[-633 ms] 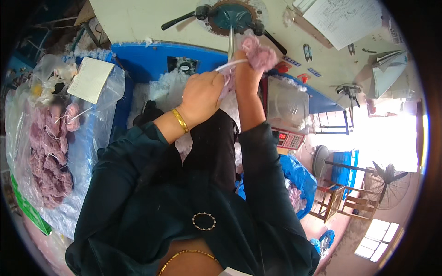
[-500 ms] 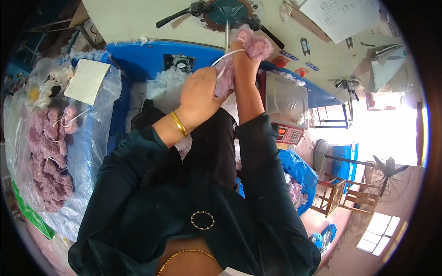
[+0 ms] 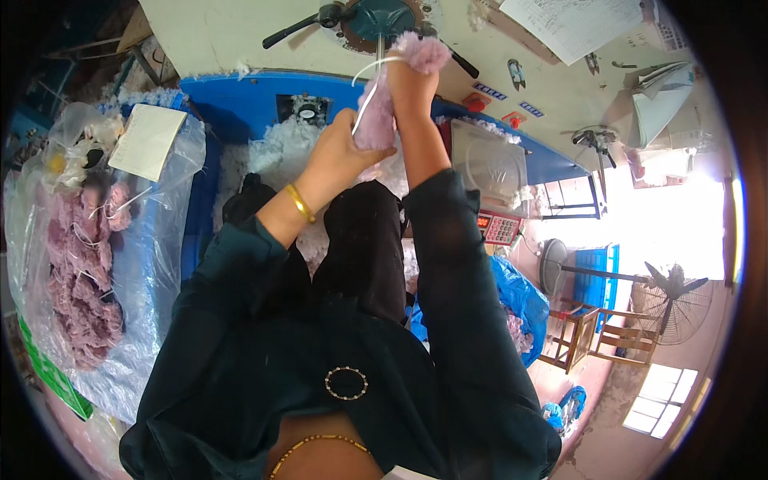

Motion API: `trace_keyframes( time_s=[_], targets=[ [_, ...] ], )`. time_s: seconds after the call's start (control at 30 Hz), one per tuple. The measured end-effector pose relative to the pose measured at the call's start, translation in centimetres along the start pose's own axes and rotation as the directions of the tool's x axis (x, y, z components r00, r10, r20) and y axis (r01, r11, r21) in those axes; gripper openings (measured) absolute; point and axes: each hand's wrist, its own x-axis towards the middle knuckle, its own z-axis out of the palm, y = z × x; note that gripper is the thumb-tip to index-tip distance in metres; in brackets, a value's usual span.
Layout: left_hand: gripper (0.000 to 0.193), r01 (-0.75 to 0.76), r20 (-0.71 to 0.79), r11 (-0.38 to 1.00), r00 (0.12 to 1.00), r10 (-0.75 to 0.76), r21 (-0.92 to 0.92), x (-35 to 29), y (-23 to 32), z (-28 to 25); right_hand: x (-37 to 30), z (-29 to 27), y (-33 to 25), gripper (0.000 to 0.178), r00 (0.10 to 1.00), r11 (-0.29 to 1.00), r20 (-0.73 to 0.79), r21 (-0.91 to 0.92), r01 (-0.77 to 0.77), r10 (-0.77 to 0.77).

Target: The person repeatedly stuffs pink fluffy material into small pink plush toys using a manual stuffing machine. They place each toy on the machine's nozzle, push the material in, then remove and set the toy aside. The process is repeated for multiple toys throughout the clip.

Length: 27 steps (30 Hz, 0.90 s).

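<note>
A fluffy pink plush skin (image 3: 374,122), with a white cord (image 3: 367,106) on it, is held in both my hands below a thin metal tube (image 3: 380,50). That tube comes out of a dark green round fitting (image 3: 382,16) on the machine panel. My left hand (image 3: 330,156) grips the lower end of the plush, thumb spread along its underside. Higher up, my right hand (image 3: 414,86) is closed round the upper part, its fingers largely covered by pink fur. Whether the tube's tip sits inside the plush is hidden.
To the left, a plastic-lined blue bin holds a heap of pink plush skins (image 3: 80,280) and a paper pad (image 3: 148,142). White stuffing (image 3: 284,152) fills the blue trough ahead. Black handles (image 3: 292,30) flank the fitting. A red scale (image 3: 500,228) stands right, snippers (image 3: 516,74) above.
Both hands and the plush have shifted slightly left and upward in the picture. My left hand has opened up a little around the lower end, showing more of the pink fur.
</note>
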Motion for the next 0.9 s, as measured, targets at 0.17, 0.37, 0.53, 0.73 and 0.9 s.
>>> trace_keyframes(
  time_s=[0.17,0.37,0.53,0.73,0.9],
  targets=[
    [0.045,-0.230,-0.140,0.943,0.953,0.268,0.238,-2.3,1.2,-0.8,-4.1,-1.9,-0.7,0.028,0.992,0.952,-0.051,0.281,0.123,-0.113],
    [0.032,-0.105,0.003,0.916,0.993,0.115,-0.387,-2.7,-0.6,-2.0,-6.7,-6.5,-3.9,0.028,0.888,0.793,0.454,0.514,-0.328,0.073],
    [0.038,0.244,0.196,0.489,0.969,-0.149,-0.838,-2.7,0.8,-1.7,-8.8,-10.5,1.4,0.048,0.490,0.546,0.851,0.325,-0.773,0.187],
    [0.036,0.220,0.196,0.626,0.975,-0.108,-0.748,-3.7,0.2,-0.9,-9.5,-8.8,-1.8,0.033,0.590,0.920,0.780,0.048,-0.388,0.208],
    [0.030,0.674,0.641,0.115,0.732,-0.230,-0.729,-1.3,-0.2,-2.3,-10.4,-10.1,-2.9,0.036,0.501,0.879,0.844,-0.081,0.470,-0.190]
  ],
)
